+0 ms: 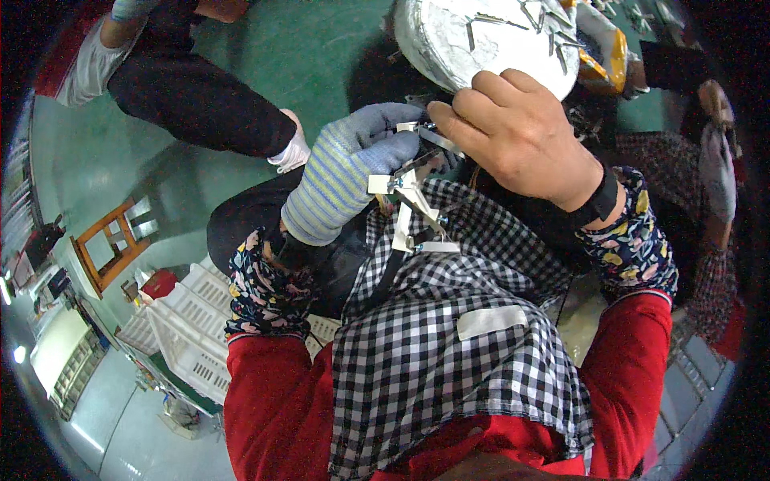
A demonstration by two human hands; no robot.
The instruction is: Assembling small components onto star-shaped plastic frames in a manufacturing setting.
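My left hand (341, 164) wears a striped grey-blue and yellow knit glove. Its fingers are closed around a small white and metal jointed piece (409, 127). Below that glove, a cluster of similar white jointed pieces (405, 212) with small metal fittings hangs in front of the black-and-white checked apron (457, 361). My right hand (513, 132) is bare, just right of the glove, its fingers curled in a pinch above the piece. Whatever the right fingertips grip is hidden from this side.
Ahead is a round white-covered surface (441, 52) with several thin metal pieces (497, 20) on it. A person's leg (200, 104) is at left, another person sits at right. White plastic crates (192, 333) and a wooden frame (104, 248) stand on the left.
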